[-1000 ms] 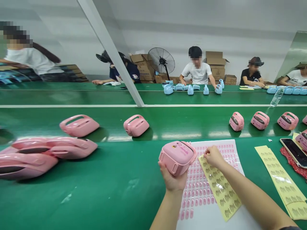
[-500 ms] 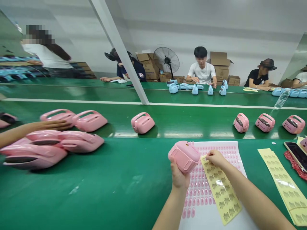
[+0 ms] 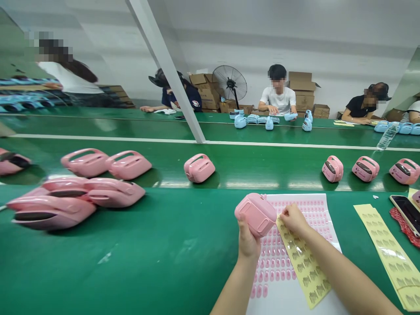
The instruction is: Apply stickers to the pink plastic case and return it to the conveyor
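We hold a pink case up while picking at a sticker strip.

Our left hand (image 3: 248,239) grips the small rounded pink plastic case (image 3: 257,213) from below, thumb and fingers wrapped about its lower end, so the case sits just above that hand and off the green bench (image 3: 147,253). It is glossy pink with soft corners and a raised rectangular panel facing us; its long axis runs from lower left to upper right, tilted toward our right hand (image 3: 293,220). That hand, just beside the case, pinches the top end of the pale yellow sticker strip (image 3: 303,267), which lies slantwise over the white sheet of pink oval stickers (image 3: 278,267).
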Motion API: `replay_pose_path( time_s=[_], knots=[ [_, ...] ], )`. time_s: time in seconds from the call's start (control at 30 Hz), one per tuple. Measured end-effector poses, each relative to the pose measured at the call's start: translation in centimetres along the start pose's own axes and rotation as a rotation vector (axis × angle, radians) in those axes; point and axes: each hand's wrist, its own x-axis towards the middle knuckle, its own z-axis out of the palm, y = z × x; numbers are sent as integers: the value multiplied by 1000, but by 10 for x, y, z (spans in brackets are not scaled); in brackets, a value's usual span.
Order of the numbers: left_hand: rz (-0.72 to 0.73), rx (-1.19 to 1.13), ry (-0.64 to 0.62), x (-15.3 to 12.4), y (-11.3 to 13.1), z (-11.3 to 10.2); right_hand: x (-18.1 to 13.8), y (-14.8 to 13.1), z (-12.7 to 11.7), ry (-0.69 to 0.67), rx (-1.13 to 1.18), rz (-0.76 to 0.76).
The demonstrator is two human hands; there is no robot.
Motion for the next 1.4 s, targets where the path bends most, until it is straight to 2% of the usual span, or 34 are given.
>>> replay_pose_path(
  time_s=[0.17,0.27,0.4,0.53,0.63,0.73,0.97,1.2,1.3,1.4],
  knots=[
    [13,9,25,3,-3,-3,3,4,-7,-145,199,76],
    [29,24,11,4,-2,-5,-1,-1,-19,-198,363,80],
    [34,133,-31,1,-1,-6,-13,-17,-49,-178,529,1],
    [18,232,-142,-8,-4,-4,-35,-41,-67,-193,643,-163],
    [44,255,-204,-14,-8,-2,-50,-53,-63,-198,563,-238],
    [55,264,-210,-16,-11,-2,-56,-56,-56,-162,472,-219],
    [60,317,-176,-16,-11,-2,-57,-54,-52,-105,359,-218],
    [89,404,-205,-15,-10,-3,-56,-54,-50,-102,276,-239],
    [90,433,-179,-14,-11,-3,-57,-51,-43,-32,249,-294],
    [66,446,-142,-14,-12,-4,-61,-48,-30,114,232,-415]
  ],
)
